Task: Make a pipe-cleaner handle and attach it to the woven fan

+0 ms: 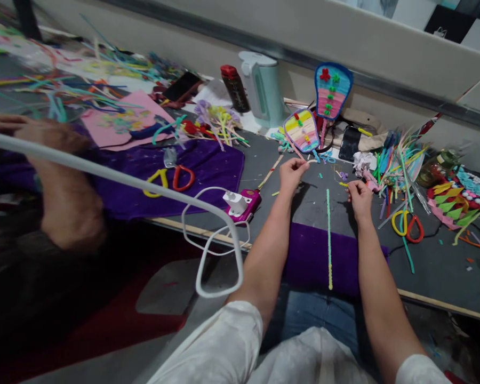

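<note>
My left hand [294,169] pinches a thin stick [272,169] by its end; my right hand's [358,196] grip is closed on a small yellow piece [343,184]. Between them a long pale-green pipe cleaner [328,234] lies on the counter [436,266], reaching onto purple felt [308,256]. I judge I'm mid-assembly; joining them needs steady alignment. No containers hold anything nearby.

The counter [436,256] is matt dark grey with a pale wood edge. A purple cloth [208,165] lies fuzzy and soft-looking on it. The long green-yellow pipe cleaner [328,234] looks fluffy. The scissors [408,224] have glossy plastic handles, yellow and red. The kettle [264,88] is smooth pale plastic, and the white cable [220,250] is smooth and rubbery.
</note>
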Motion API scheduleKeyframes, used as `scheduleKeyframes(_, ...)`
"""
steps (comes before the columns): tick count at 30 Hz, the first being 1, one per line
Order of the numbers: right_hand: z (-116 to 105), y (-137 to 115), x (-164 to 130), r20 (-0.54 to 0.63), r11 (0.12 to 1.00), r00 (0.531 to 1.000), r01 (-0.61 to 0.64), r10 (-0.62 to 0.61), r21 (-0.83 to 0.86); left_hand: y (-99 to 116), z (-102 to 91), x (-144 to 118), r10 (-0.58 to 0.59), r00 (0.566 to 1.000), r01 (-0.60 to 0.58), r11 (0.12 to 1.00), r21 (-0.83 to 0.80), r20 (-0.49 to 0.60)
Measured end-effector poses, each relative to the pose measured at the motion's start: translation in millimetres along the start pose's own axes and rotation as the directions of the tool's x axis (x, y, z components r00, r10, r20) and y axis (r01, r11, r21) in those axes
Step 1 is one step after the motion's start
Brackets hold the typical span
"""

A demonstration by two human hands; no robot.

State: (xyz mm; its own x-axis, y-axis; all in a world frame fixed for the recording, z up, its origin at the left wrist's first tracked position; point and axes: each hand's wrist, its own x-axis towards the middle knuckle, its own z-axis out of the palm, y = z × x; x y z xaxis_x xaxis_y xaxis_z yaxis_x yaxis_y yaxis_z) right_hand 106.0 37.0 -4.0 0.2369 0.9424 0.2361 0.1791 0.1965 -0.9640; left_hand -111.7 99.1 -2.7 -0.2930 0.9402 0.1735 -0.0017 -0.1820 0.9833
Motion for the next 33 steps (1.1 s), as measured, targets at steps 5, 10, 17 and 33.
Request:
scheduleKeyframes(5,4,-5,-1,0.020,0.998,1.000,-0.010,0.008,0.056,9,12.1,-8,-0.226,0.956,0.280,0.896,-0.345,0.190)
scheduleKeyframes(10,6,-11,-3,-0.022,0.991,0.998,-0.047,0.050,0.126,12,31.2,-29,-0.282,0.824,0.450,0.853,-0.265,0.492)
scheduleKeyframes(17,1,-3,1,-0.046,0.999,0.999,0.005,-0.003,0.038,13,42.8,-43,-0.242,0.659,0.539,0.812,-0.223,0.713)
scheduleKeyframes(33,-1,-2,2,-0.086,0.999,0.996,-0.039,0.040,0.008,10,46.4,-43,-0.279,0.766,0.491,0.836,-0.246,0.579)
